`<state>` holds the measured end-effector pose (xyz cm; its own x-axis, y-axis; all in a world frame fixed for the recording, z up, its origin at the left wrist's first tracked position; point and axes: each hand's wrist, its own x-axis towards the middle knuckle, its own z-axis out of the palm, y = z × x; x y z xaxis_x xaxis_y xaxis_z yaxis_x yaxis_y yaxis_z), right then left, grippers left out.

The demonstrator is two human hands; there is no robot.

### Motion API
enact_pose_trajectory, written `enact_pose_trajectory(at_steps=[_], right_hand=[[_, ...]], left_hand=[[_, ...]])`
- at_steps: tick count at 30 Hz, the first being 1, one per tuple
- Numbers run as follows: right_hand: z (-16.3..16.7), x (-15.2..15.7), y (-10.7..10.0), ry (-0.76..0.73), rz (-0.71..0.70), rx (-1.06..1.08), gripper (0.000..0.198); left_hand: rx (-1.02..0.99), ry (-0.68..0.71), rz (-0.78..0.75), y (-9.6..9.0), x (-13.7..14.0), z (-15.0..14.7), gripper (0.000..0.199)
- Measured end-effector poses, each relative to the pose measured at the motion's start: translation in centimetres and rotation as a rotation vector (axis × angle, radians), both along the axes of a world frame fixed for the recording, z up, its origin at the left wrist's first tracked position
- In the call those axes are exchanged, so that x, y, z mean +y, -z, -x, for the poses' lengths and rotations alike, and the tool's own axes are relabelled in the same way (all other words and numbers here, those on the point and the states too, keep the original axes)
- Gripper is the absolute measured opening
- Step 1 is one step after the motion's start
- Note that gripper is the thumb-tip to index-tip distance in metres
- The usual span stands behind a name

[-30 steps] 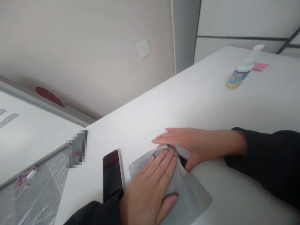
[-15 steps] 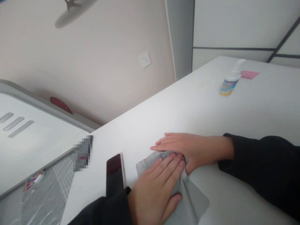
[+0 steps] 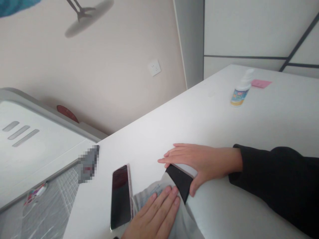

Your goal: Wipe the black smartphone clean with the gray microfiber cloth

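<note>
My left hand (image 3: 156, 214) lies flat on a grey cloth (image 3: 164, 182), fingers stretched out, pressing it over a dark-screened phone (image 3: 181, 181). The cloth hides most of this phone; its black upper end shows between my hands. My right hand (image 3: 196, 162) spans that end, with the thumb at the near corner and the fingers along the far edge. Left of the cloth, a second phone (image 3: 121, 196) in a clear case rests face up on the white table (image 3: 214, 122).
A white spray bottle (image 3: 240, 91) with a blue and yellow label stands towards the back right, beside a pink slip (image 3: 261, 83). The wall (image 3: 119, 66) with a socket (image 3: 155, 68) borders the table's far side. A white panel (image 3: 42, 146) stands beyond its left edge.
My left hand has slid the cloth down towards me, uncovering the black end of the phone. My right hand stays at that end. More of the second phone shows.
</note>
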<state>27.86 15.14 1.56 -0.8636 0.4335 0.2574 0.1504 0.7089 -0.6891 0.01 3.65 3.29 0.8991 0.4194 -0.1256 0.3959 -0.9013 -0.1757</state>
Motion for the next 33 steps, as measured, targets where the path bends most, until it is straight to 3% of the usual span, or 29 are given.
enact_pose_trajectory(at_steps=[3,7,10,17,20,26,29,33], right_hand=[[-0.2,0.0,-0.1,-0.012,0.005,-0.059,0.092],[-0.5,-0.2,-0.1,-0.008,-0.005,-0.082,0.097],[-0.5,-0.3,0.0,0.017,-0.029,-0.031,0.095],[0.0,-0.2,0.1,0.022,-0.025,0.024,0.099],[0.0,0.0,0.3,0.000,-0.030,0.025,0.096],[-0.3,-0.1,0.3,-0.008,-0.010,-0.037,0.093],[-0.3,-0.2,0.3,0.023,-0.030,-0.036,0.096],[-0.1,-0.1,0.2,0.027,-0.049,0.007,0.101]], left_hand=[[-0.018,-0.078,0.129,-0.9,2.0,-4.0,0.078],[-0.091,-0.123,0.324,-1.7,4.9,-7.0,0.066],[-0.100,-0.113,0.319,-1.5,4.9,-5.8,0.071],[-0.008,-0.120,0.129,-1.6,-0.2,-0.5,0.097],[0.008,-0.086,0.180,-2.2,0.3,-1.8,0.094],[-0.110,-0.110,0.338,-1.4,5.2,-6.7,0.066],[-0.138,-0.102,0.319,-1.0,5.4,-5.9,0.068],[-0.109,-0.107,0.231,-1.7,2.3,-2.5,0.079]])
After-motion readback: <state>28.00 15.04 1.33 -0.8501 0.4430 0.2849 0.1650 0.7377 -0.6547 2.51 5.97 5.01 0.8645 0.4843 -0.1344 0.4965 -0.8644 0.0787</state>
